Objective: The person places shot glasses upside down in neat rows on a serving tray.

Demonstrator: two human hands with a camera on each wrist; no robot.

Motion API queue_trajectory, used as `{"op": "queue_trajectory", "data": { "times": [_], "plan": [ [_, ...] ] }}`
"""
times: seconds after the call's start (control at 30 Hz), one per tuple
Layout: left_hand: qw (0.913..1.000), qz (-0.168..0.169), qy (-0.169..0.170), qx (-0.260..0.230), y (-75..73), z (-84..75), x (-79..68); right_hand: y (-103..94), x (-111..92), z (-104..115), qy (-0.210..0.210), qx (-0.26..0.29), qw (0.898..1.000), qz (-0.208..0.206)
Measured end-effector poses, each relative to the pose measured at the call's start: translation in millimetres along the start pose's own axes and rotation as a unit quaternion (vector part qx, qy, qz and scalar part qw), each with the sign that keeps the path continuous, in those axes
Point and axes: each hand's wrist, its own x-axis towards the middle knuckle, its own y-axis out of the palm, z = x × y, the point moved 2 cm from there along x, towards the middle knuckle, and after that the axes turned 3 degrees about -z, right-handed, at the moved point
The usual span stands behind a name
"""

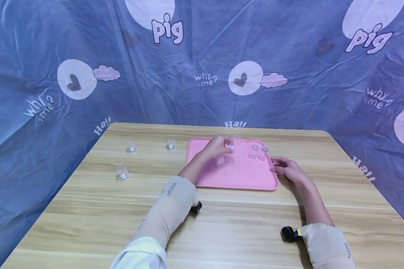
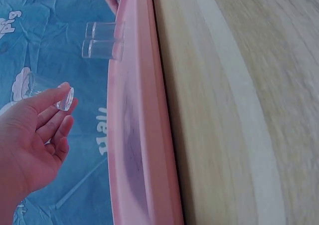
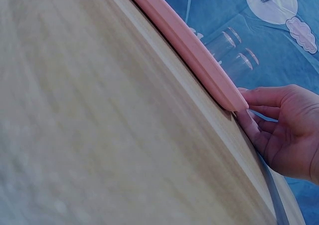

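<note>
The person's 2 arms reach forward and lean toward each other, sleeves covering part of each forearm. The left arm [image 1: 190,175] slants up to the right, bare at the wrist, and its left hand [image 1: 218,147] is raised, thumb and fingertips pinching, the other fingers loosely bent. The right arm [image 1: 314,203], with more bare forearm showing, angles up to the left; the right hand [image 1: 289,170] sits lower, palm turned inward, fingers bent in a light grip.
</note>
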Motion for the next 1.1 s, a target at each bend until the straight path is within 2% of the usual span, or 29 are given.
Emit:
{"op": "queue_trajectory", "data": {
  "times": [0.13,0.33,0.63,1.1],
  "plan": [
    [0.9998,0.005,-0.016,0.004,4.8,-1.2,2.4,0.6,0,0,-0.002,0.002,1.0,0.001],
    [0.9991,0.006,-0.01,0.039,7.4,-1.9,4.0,1.7,1,1,-0.004,0.0,1.0,0.0],
    [0.996,-0.03,-0.029,0.079,8.4,1.9,3.9,1.2,1,2,0.012,-0.006,1.0,-0.003],
    [0.9935,-0.108,-0.029,0.021,13.9,2.3,8.1,2.1,1,1,0.008,0.013,1.0,0.0]
  ]
}}
